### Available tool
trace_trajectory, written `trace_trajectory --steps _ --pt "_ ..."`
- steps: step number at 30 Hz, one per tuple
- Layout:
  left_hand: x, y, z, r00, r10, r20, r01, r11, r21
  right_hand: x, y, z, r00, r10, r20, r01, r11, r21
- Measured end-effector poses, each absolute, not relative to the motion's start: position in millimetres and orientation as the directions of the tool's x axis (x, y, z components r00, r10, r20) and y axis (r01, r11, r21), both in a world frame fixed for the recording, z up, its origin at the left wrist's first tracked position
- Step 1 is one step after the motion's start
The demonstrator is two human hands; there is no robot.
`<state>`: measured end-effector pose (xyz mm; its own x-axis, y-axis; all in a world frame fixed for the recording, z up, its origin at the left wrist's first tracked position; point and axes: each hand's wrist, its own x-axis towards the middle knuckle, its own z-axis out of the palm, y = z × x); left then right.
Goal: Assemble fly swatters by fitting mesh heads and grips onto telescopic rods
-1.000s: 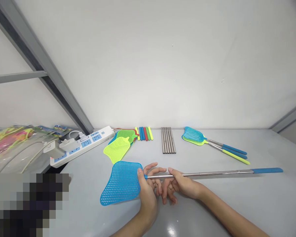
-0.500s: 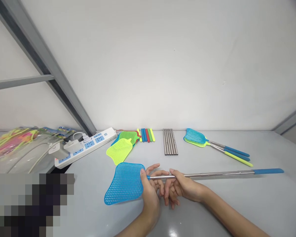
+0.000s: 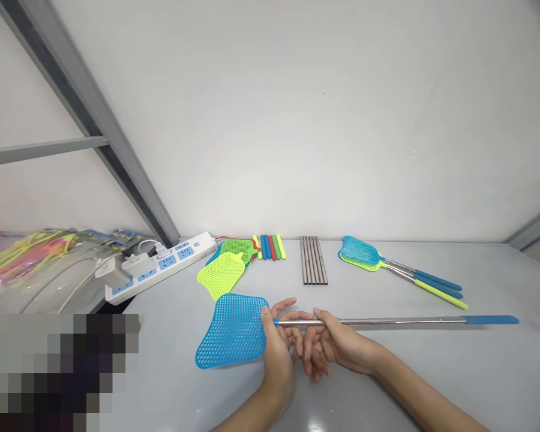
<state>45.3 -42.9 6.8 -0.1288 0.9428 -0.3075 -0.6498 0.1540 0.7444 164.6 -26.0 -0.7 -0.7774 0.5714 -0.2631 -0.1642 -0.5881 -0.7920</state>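
Observation:
A blue fly swatter [image 3: 234, 331] with an extended metal rod and a blue grip is held level above the grey table. My left hand [image 3: 279, 342] is closed on it where the head meets the rod, thumb on the mesh edge. Just to the right, my right hand [image 3: 330, 342] pinches the rod between thumb and fingers. The fingertips of both hands nearly meet below the rod. The rod runs on rightward to its blue grip [image 3: 492, 320].
Behind lie loose swatter heads [image 3: 221, 275], coloured grips [image 3: 270, 247] and a row of metal rods [image 3: 314, 261]. Assembled swatters [image 3: 362, 253] lie to the right. A power strip [image 3: 162, 270] with plugs stands left, beside plastic-bagged items [image 3: 31, 258]. A white wall [image 3: 324, 132] closes off the back.
The view has shifted slightly, so everything sits a little differently in the picture. Both hands keep the same hold on the blue fly swatter.

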Motion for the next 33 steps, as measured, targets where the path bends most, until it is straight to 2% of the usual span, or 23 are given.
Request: trace_trajectory --steps 8,13,20,29,33 --pt "44.7 -43.9 8.0 -0.036 0.954 -0.296 -0.663 0.199 0.722 163.9 -26.0 8.6 -0.767 0.572 -0.29 -0.14 -0.59 -0.795" --pt "53.5 -44.5 8.4 -0.076 0.951 -0.3 -0.67 0.174 0.722 159.1 -27.0 6.7 -0.77 0.573 -0.28 -0.123 -0.565 -0.816" --pt "62.8 -47.7 10.0 -0.024 0.935 -0.353 -0.678 0.244 0.693 156.7 -29.0 5.1 -0.788 0.547 -0.283 -0.107 -0.574 -0.812" --pt "57.9 -42.1 12.7 -0.145 0.906 -0.398 -0.609 0.235 0.757 156.0 -28.8 5.5 -0.719 0.621 -0.312 -0.141 -0.57 -0.809" --pt "54.3 -40.5 10.4 -0.004 0.923 -0.384 -0.575 0.312 0.757 154.4 -30.2 7.8 -0.624 0.711 -0.324 -0.191 -0.541 -0.819"
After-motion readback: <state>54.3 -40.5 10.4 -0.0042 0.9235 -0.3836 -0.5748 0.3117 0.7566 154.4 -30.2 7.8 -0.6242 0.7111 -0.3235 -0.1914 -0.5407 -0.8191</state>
